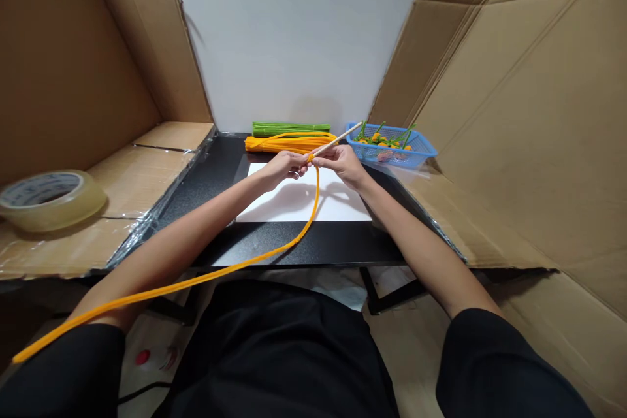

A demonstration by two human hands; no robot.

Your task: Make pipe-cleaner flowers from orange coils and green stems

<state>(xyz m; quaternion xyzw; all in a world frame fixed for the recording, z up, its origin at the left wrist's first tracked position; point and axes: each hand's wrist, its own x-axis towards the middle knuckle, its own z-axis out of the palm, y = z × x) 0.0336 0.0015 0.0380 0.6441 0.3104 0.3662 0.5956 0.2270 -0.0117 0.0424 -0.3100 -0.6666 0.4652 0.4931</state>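
Over a white sheet [294,206], both hands meet at the tip of a thin pale stick [337,138] that slants up to the right. An orange pipe cleaner [230,269] is wound at the stick's lower end; its long tail hangs down, then runs left over my left forearm. My left hand [287,166] is closed, thumb and fingers pinching the orange coil. My right hand [343,162] is closed too, its fingertips pressed together at the stick just beside the coil.
Behind the hands lie a green bundle [289,128] and an orange bundle [274,144] of pipe cleaners. A blue basket [418,151] at the back right holds small orange and green pieces. Clear tape [73,206] lies on cardboard at left. Cardboard walls flank the black table [313,248].
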